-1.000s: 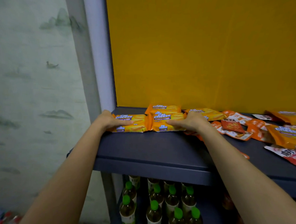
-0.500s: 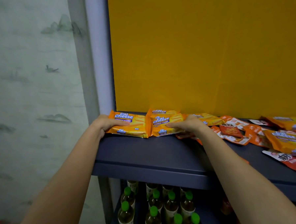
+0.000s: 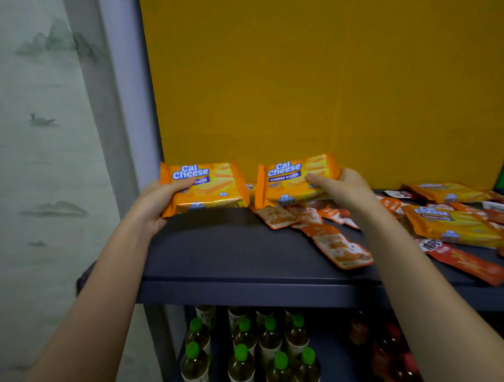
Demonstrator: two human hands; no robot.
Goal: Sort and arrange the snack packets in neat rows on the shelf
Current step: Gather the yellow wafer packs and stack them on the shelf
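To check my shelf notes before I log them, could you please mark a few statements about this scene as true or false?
1. The left hand grips the left packet and the right hand grips the right packet, both Cal Cheese. True.
2. The pale bottles below have blue caps. False: their caps are green.
3. The back panel is yellow. True.
4. The small orange packets lie in a neat row. False: they lie scattered and overlapping.

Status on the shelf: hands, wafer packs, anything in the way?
Left hand grips left wafer packs. Right hand grips right wafer packs. Loose orange sachets beside right packs.
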